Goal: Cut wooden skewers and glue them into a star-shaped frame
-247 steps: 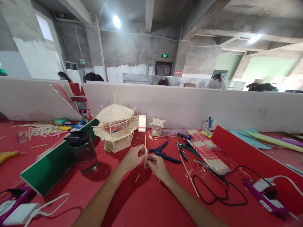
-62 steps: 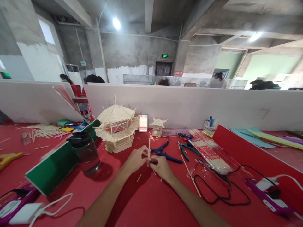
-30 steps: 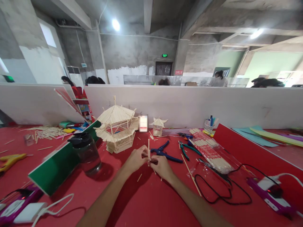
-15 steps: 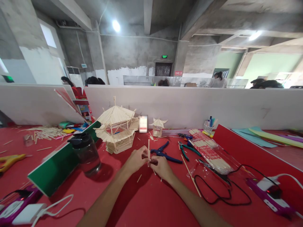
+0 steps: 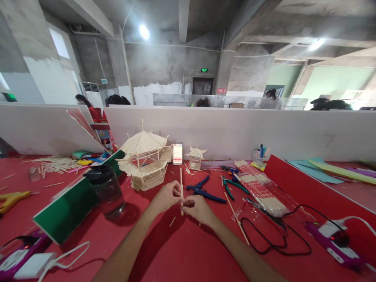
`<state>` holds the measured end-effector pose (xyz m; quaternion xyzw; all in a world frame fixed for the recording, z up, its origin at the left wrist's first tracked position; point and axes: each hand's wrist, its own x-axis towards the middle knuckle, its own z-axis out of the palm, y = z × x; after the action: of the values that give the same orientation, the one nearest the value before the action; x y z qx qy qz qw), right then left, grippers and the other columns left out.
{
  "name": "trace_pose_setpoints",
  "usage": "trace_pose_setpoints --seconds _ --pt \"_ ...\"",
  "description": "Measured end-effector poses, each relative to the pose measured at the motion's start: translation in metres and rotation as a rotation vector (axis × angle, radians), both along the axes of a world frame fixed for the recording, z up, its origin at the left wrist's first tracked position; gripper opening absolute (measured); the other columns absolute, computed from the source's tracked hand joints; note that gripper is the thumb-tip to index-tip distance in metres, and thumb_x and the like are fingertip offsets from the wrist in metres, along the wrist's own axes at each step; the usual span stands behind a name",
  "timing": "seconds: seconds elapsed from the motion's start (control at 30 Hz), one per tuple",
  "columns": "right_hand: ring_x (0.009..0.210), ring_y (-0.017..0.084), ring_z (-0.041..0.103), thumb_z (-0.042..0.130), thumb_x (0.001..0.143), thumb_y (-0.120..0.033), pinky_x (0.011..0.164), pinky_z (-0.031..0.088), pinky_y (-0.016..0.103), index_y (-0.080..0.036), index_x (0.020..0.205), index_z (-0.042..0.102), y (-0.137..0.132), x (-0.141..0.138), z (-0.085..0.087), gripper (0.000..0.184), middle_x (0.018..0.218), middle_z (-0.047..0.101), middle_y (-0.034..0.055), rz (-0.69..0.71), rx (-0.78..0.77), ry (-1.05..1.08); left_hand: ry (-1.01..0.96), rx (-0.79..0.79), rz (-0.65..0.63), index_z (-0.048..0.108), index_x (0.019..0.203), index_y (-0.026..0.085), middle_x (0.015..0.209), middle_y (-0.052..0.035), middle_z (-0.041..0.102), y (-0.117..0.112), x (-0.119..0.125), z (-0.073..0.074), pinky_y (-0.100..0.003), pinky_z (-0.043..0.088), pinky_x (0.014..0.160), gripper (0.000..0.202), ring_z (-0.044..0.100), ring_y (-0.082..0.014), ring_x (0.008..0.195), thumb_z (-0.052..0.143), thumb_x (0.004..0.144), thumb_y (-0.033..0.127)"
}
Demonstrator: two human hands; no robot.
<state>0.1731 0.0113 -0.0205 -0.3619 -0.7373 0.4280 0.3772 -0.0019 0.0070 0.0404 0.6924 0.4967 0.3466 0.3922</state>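
Note:
Both hands meet over the red table (image 5: 182, 250) and pinch one thin wooden stick (image 5: 181, 184) that stands upright. My left hand (image 5: 165, 197) grips the stick from the left, fingers closed. From the right, my right hand (image 5: 197, 208) holds the lower part, fingers also closed. Just beyond the hands lie blue pliers (image 5: 202, 188). A large stick-built pavilion model (image 5: 143, 158) stands behind my left hand, and a small one (image 5: 196, 157) sits farther back.
A dark bottle (image 5: 105, 190) and a green board (image 5: 70, 207) sit at left. Green-handled pliers (image 5: 230, 186), a pack of sticks (image 5: 260, 188), a black cable (image 5: 273, 235) and a purple device (image 5: 331, 239) lie at right. A white partition (image 5: 235, 133) bounds the back.
The stick and both hands have shifted slightly left and toward me; the stick's lower end now reaches lower below my fingers. Nothing else moved.

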Motion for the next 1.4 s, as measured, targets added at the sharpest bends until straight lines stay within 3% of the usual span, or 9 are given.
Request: trace_pose_setpoints --seconds 0.33,0.63,0.7,0.87,1.03,1.13,1.23,1.3,1.4 --pt "0.055 0.015 0.062 0.072 0.073 -0.042 0.052 0.044 0.023 -0.015 0.071 0.067 -0.008 0.002 0.012 0.028 0.061 0.068 0.003 0.135 -0.213 0.045 -0.241 -0.278 -0.027 0.048 0.075 0.019 0.059 0.0042 0.065 0.006 -0.006 -0.011 -0.029 0.052 0.062 0.042 0.066 -0.016 0.058 0.083 0.053 0.026" --pt "0.053 0.014 0.061 0.065 0.078 -0.043 0.053 0.046 0.023 -0.015 0.075 0.067 -0.007 0.006 0.011 0.028 0.062 0.068 0.0025 0.175 -0.261 -0.012 -0.265 -0.413 0.005 0.052 0.073 0.015 0.059 0.0031 0.065 0.008 -0.01 -0.018 -0.031 0.055 0.066 0.054 0.066 -0.0149 0.057 0.093 0.042 0.033" --pt "0.057 0.015 0.063 0.062 0.081 -0.042 0.056 0.048 0.025 -0.016 0.079 0.068 -0.002 0.013 0.017 0.027 0.067 0.07 0.0038 0.123 -0.199 -0.032 -0.269 -0.431 0.002 0.054 0.075 0.015 0.06 0.0024 0.066 0.008 -0.01 -0.018 -0.03 0.055 0.066 0.055 0.066 -0.0144 0.057 0.094 0.041 0.033" --pt "0.079 0.021 0.068 0.058 0.084 -0.035 0.072 0.051 0.031 -0.018 0.089 0.069 0.02 0.048 0.031 0.021 0.086 0.074 0.0079 -0.211 0.166 -0.172 -0.307 -0.453 -0.044 0.057 0.08 0.014 0.059 0.003 0.065 0.007 -0.01 -0.018 -0.031 0.057 0.066 0.058 0.066 -0.0143 0.057 0.095 0.04 0.032" --pt "0.091 0.024 0.067 0.053 0.088 -0.039 0.084 0.052 0.038 -0.019 0.097 0.068 0.042 0.077 0.025 0.026 0.1 0.073 0.0092 -0.258 0.258 -0.252 -0.287 -0.46 -0.049 0.057 0.077 0.014 0.058 0.0034 0.064 0.008 -0.011 -0.022 -0.032 0.057 0.066 0.056 0.065 -0.0144 0.056 0.095 0.041 0.032" --pt "0.112 0.027 0.061 0.057 0.086 -0.043 0.1 0.045 0.045 -0.02 0.116 0.064 0.052 0.087 0.022 0.038 0.119 0.067 0.0116 -0.213 0.342 -0.346 -0.27 -0.487 -0.069 0.057 0.077 0.014 0.06 0.0021 0.066 0.008 -0.012 -0.025 -0.032 0.057 0.067 0.054 0.066 -0.0154 0.059 0.095 0.043 0.032" --pt "0.137 0.035 0.039 0.069 0.076 -0.055 0.113 0.028 0.055 -0.023 0.139 0.05 0.062 0.094 0.024 0.073 0.147 0.046 0.0143 -0.052 0.339 -0.611 -0.267 -0.518 -0.096 0.059 0.077 0.014 0.062 0.0009 0.068 0.008 -0.012 -0.027 -0.031 0.057 0.066 0.053 0.067 -0.016 0.06 0.095 0.043 0.032" --pt "0.143 0.039 0.027 0.072 0.071 -0.061 0.115 0.018 0.06 -0.024 0.145 0.043 0.068 0.097 0.026 0.087 0.155 0.035 0.0151 0.016 0.298 -0.79 -0.271 -0.538 -0.109 0.059 0.077 0.014 0.062 0.0004 0.068 0.007 -0.011 -0.027 -0.03 0.056 0.065 0.052 0.068 -0.0165 0.061 0.095 0.043 0.032" --pt "0.142 0.038 0.029 0.067 0.078 -0.06 0.116 0.012 0.06 -0.023 0.146 0.042 0.072 0.097 0.026 0.082 0.152 0.038 0.0163 0.012 0.331 -0.89 -0.28 -0.553 -0.113 0.06 0.078 0.015 0.063 0.0001 0.069 0.007 -0.01 -0.028 -0.029 0.056 0.064 0.053 0.068 -0.0164 0.062 0.095 0.043 0.031"
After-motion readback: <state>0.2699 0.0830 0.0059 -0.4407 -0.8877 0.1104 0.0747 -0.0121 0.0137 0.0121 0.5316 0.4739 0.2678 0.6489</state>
